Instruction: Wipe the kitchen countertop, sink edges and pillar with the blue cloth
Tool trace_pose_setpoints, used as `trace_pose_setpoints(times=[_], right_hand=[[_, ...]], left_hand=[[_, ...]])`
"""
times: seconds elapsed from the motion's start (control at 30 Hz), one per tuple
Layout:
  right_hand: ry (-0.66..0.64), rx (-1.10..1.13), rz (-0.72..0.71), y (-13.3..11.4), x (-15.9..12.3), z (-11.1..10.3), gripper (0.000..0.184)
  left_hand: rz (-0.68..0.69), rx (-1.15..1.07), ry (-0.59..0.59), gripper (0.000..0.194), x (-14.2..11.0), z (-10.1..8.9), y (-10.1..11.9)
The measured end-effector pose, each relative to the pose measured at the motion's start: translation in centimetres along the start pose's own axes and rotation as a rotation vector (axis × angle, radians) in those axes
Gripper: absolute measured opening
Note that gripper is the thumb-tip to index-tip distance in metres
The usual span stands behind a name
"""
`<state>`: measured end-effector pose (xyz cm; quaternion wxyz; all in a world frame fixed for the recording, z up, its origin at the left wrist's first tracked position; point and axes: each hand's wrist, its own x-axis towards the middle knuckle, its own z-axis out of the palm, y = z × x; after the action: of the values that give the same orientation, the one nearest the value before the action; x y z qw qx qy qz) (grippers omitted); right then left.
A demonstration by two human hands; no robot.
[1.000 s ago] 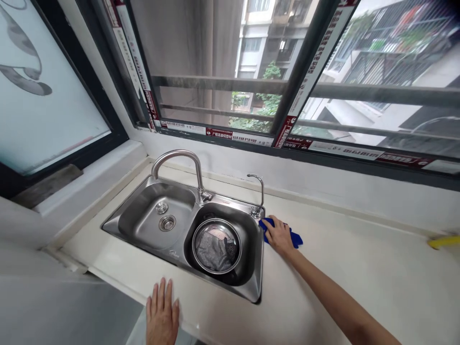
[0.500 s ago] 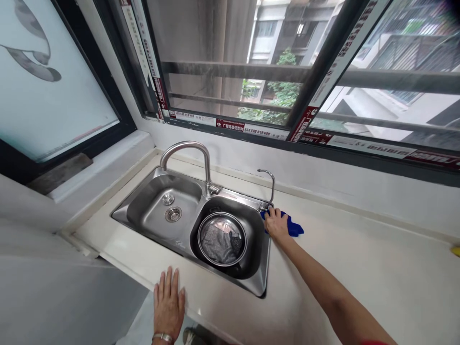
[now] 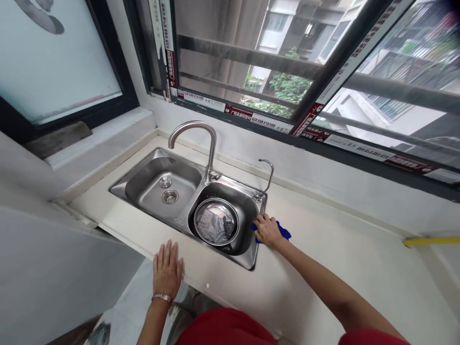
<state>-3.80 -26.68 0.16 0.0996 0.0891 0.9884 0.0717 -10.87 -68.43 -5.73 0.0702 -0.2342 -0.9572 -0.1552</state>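
My right hand presses a blue cloth onto the right rim of the steel double sink; part of the cloth sticks out beyond the fingers over the counter. My left hand lies flat on the counter's front edge, fingers stretched out and holding nothing. In the right basin sits a round metal pot or basin with something grey and crumpled inside, too unclear to name. The left basin has a drain and a small round metal piece beside it.
A large curved faucet rises behind the sink's divider, and a thin tap stands at its back right corner. The white counter runs right towards a yellow bar. A window frame lines the back wall.
My right hand has slid the blue cloth along the sink's right rim, from beside the thin tap towards the front. My left hand stays on the counter edge. The view has shifted.
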Motion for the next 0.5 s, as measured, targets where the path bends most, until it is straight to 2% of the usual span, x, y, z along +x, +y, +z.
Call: trace_pose_setpoints(times=[0.2, 0.3, 0.4, 0.5], right_hand=[[0.028, 0.063, -0.094, -5.5, -6.3, 0.1, 0.029], [0.030, 0.110, -0.125, -7.4, -9.2, 0.6, 0.031], [0.040, 0.258, -0.152, -7.7, -11.1, 1.0, 0.039], [0.007, 0.454, -0.212, -6.5, -11.6, 0.7, 0.048]], left_hand=[[-0.013, -0.048, 0.005, 0.052, -0.1, -0.2, 0.0], [-0.005, -0.051, 0.011, 0.052, -0.1, -0.2, 0.1], [0.000, -0.062, 0.026, 0.052, -0.1, -0.2, 0.2], [0.000, -0.075, 0.043, 0.052, -0.1, -0.1, 0.1]])
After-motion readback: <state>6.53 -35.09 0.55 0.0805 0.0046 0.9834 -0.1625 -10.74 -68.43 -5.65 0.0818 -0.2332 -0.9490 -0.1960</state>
